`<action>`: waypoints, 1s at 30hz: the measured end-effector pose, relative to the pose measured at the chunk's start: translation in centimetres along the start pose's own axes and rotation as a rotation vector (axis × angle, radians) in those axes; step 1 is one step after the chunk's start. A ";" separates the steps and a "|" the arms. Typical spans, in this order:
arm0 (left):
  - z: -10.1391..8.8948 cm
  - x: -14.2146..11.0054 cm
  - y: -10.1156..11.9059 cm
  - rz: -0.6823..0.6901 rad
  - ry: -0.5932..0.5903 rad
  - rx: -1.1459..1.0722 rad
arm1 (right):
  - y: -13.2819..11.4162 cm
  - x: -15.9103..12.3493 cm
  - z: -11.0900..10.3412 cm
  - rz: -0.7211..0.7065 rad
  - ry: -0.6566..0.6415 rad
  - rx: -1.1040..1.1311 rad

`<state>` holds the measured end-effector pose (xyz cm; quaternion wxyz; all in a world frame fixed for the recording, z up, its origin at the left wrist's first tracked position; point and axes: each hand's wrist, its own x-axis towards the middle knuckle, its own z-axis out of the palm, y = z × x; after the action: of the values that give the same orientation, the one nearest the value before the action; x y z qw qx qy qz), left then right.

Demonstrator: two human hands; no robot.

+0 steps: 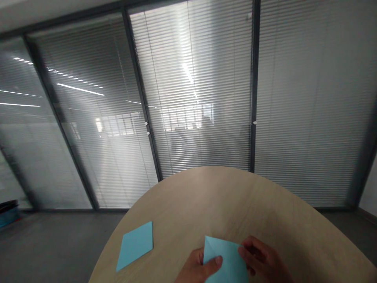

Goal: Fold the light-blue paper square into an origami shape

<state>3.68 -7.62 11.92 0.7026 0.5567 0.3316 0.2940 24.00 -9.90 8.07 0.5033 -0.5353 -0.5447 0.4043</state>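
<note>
A light blue sheet of paper [228, 257] with a crease line near its upper left corner is held above the table at the bottom of the view. My left hand [198, 267] grips its left side, thumb lying flat on the front face. At the upper right corner, my right hand [260, 257] pinches the paper's edge between thumb and fingers. The sheet's lower part runs out of the frame. To the left, a second light blue piece of paper [136, 244] lies flat on the table, apart from both hands.
The round wooden table [212, 196] has a curved far edge. Beyond it stand glass partitions with blinds [203, 149] in dark frames. A dark-rimmed blue container [9, 214] is on the grey floor at the far left.
</note>
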 end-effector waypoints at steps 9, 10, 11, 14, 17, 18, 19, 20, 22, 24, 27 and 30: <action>-0.9 0.5 -0.7 -0.025 0.245 -0.033 | 2.4 0.1 -0.6 -0.951 0.098 -0.615; -0.8 0.4 -0.7 -0.028 0.226 -0.049 | 2.6 0.3 -0.6 -1.041 0.063 -0.655; -0.8 0.3 -0.8 -0.038 0.210 -0.075 | 2.8 0.5 -0.6 -1.092 0.027 -0.657; -0.6 0.0 -1.0 -0.070 0.192 -0.215 | 3.2 0.5 -0.4 -0.985 -0.072 -0.526; -0.5 0.1 -0.9 -0.003 0.214 -0.300 | 2.3 -0.2 -0.2 -0.510 -0.008 -0.312; -0.4 0.1 -0.7 0.024 0.195 -0.302 | 1.6 -0.5 -0.1 -0.329 0.037 -0.217; -0.2 0.2 -0.5 0.042 0.159 -0.304 | 0.9 -0.7 -0.1 -0.186 -0.003 -0.112; 0.0 0.2 -0.1 0.039 0.103 -0.313 | 0.1 -0.8 -0.1 -0.098 -0.067 -0.011; 0.5 0.3 0.4 0.006 0.000 -0.344 | -1.0 -0.9 0.0 -0.052 -0.110 0.139; 1.0 0.4 0.5 -0.011 -0.043 -0.362 | -1.2 -0.7 0.1 0.003 -0.108 0.225; 1.1 0.8 -0.4 0.014 -0.079 -0.333 | 0.3 -0.5 0.7 0.047 -0.089 0.292; 0.8 1.5 -2.0 0.015 -0.074 -0.305 | 1.9 -0.7 1.5 -0.028 -0.034 0.246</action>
<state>5.28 -7.32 9.91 0.7886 0.4564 0.2529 0.3254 22.81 -10.24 5.87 0.5614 -0.4551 -0.5068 0.4700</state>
